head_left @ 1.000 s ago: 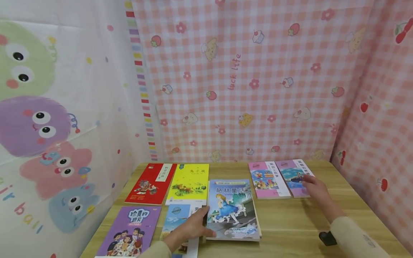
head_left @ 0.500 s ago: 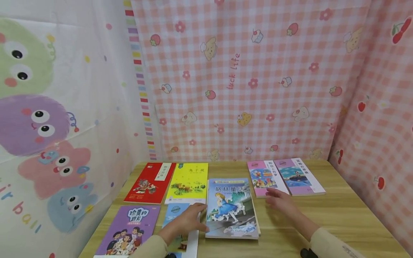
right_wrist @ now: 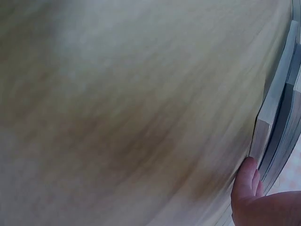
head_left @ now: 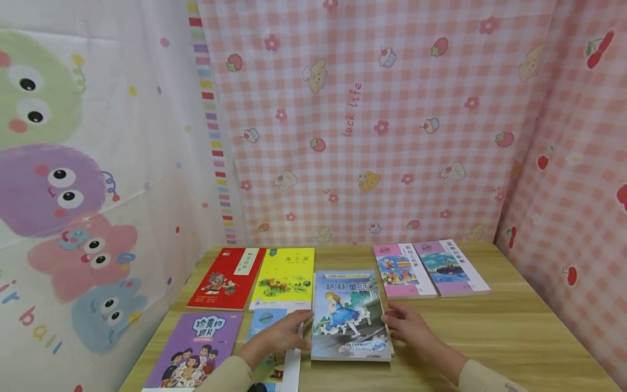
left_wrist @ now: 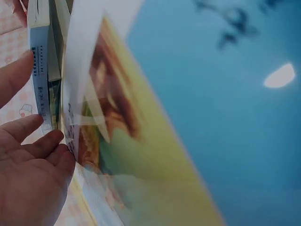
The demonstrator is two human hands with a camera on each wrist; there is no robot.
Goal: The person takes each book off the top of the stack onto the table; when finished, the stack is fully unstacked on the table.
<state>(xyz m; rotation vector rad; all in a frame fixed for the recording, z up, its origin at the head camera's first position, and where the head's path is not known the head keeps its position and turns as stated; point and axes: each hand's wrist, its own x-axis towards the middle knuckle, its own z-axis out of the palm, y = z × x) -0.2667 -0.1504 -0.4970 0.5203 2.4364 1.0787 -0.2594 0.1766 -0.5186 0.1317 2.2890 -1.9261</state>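
Note:
A picture book [head_left: 346, 316] with a girl in a blue dress on its cover lies on top of at least one other book in the middle of the table. My left hand [head_left: 281, 336] is at the stack's left side. In the left wrist view, the thumb and a fingertip touch the book's spine [left_wrist: 41, 80]. At the right side is my right hand [head_left: 409, 329]. Its fingertips meet the edge of a lower book [right_wrist: 268, 127] in the right wrist view. A blue-covered book [head_left: 268, 316] lies partly hidden beneath my left hand and forearm.
A red book [head_left: 222, 286] and a yellow book [head_left: 283, 277] lie at the table's back left, with a purple book [head_left: 196, 348] in front. Two pink-bordered books [head_left: 404, 272] lie at the back right. Checked cloth [head_left: 372, 136] hangs behind the wooden table [head_left: 495, 337].
My right hand has come away from the far-right pink book, moving left and nearer to the stack's right edge. My left hand has stayed by the stack's left side.

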